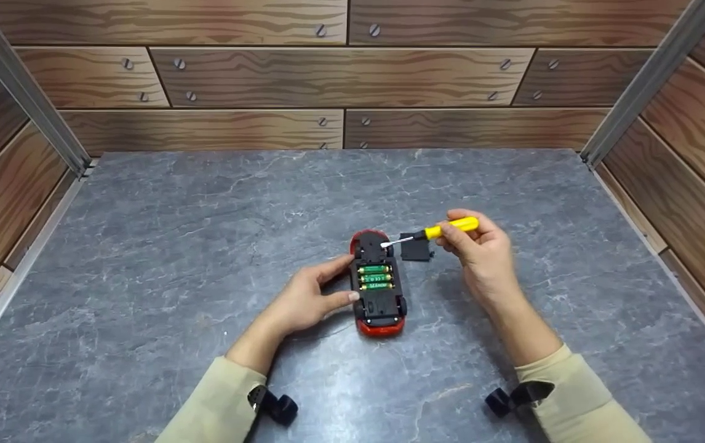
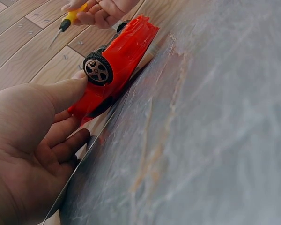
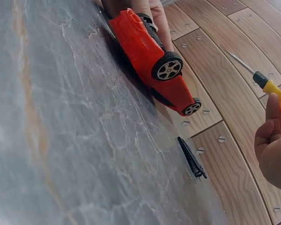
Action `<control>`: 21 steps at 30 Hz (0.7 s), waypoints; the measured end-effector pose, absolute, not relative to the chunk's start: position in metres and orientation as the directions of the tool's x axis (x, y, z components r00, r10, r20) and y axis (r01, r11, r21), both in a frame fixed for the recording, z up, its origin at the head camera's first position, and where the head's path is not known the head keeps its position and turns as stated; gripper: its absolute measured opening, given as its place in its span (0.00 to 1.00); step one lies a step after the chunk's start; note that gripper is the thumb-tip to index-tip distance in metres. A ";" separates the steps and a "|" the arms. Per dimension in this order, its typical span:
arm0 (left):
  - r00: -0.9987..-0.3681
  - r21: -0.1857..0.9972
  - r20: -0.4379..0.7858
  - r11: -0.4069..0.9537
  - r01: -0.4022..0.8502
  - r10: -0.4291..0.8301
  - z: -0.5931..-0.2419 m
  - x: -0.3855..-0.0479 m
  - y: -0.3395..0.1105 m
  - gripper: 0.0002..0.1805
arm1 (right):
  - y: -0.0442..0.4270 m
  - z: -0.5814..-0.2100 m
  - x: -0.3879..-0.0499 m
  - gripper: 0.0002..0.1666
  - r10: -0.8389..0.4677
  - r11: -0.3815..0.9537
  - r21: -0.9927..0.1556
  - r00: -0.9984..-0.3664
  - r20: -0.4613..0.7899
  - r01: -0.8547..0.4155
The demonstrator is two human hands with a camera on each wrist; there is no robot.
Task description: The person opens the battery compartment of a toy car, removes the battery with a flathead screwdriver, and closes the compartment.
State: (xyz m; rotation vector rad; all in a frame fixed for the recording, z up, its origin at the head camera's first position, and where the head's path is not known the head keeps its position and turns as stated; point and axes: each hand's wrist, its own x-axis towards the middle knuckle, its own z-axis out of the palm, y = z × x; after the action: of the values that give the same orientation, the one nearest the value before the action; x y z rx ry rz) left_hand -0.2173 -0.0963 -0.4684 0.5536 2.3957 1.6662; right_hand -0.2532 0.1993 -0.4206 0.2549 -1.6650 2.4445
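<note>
A red toy car lies upside down, its black underside facing up and three green batteries showing in the uncovered compartment. My left hand holds the car along its left side; in the left wrist view the thumb lies by a wheel. Pinched by its yellow handle, a screwdriver is in my right hand. Its metal shaft points left over the car's far end, and the right wrist view shows the tip raised off the car. Beside the car, the black battery cover lies on the table.
The grey marbled tabletop spreads around the car. Wood-patterned panels stand at the back and both sides, with metal posts in the corners. A black wrist device sits on each sleeve.
</note>
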 end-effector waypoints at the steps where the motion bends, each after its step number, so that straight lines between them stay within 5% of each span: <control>1: -0.918 0.928 0.063 0.315 0.198 0.392 -0.468 -0.217 -0.097 0.39 | 0.198 -0.420 -0.253 0.11 0.042 -0.365 -0.901 -0.971 0.236 -0.235; 10: -0.922 0.922 0.035 0.344 0.179 0.386 -0.466 -0.217 -0.098 0.41 | 0.197 -0.422 -0.253 0.13 -0.005 -0.366 -0.902 -0.969 0.248 -0.229; 21: -0.918 0.922 0.040 0.340 0.186 0.394 -0.468 -0.217 -0.097 0.41 | 0.198 -0.429 -0.250 0.13 -0.128 -0.090 -0.891 -0.882 0.453 -0.444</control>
State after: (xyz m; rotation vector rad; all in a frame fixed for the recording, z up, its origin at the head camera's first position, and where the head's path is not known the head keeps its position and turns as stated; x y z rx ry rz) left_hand -0.2172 -0.0973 -0.4678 0.5290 2.4103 1.6188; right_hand -0.2500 0.1978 -0.4287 0.6317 -1.9528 2.0737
